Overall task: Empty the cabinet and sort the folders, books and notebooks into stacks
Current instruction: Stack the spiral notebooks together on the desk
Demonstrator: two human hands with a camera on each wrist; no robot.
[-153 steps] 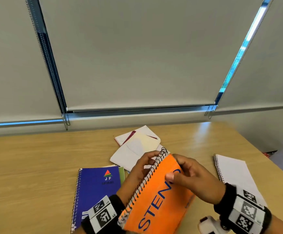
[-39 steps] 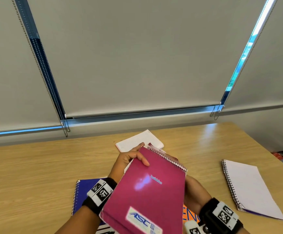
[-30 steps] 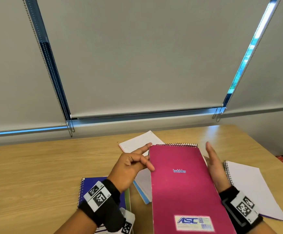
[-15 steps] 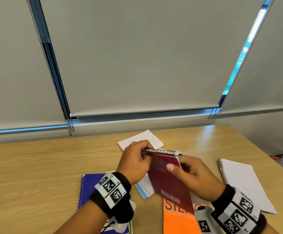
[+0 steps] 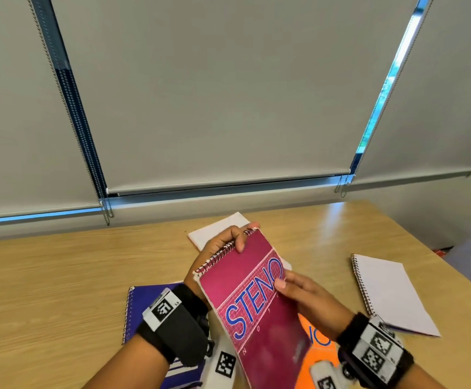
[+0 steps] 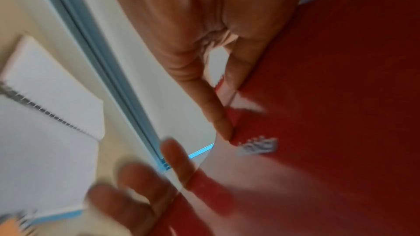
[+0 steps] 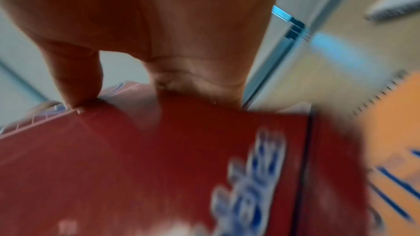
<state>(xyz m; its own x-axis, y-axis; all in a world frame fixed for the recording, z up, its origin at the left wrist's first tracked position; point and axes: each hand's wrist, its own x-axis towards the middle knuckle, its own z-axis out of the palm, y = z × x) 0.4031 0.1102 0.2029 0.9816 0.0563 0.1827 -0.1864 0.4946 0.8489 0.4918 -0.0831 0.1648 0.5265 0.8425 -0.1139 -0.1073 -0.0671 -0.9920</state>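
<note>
While you held the dark pink spiral notebook with blue "STENO" letters (image 5: pixel 252 299) up over the light wooden table (image 5: pixel 60 276), your left hand (image 5: pixel 217 256) pinched its wire top and your right hand (image 5: pixel 310 301) gripped its side. An orange notebook (image 5: pixel 317 357) lay on the table under it.

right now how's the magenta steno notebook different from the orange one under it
The magenta notebook is held up off the table, tilted, by both hands: the left hand grips its spiral end and the right hand its side edge. The orange notebook lies flat on the table, untouched. The magenta cover shows nearly whole; the orange one is mostly hidden behind it. Both carry blue lettering.
</note>
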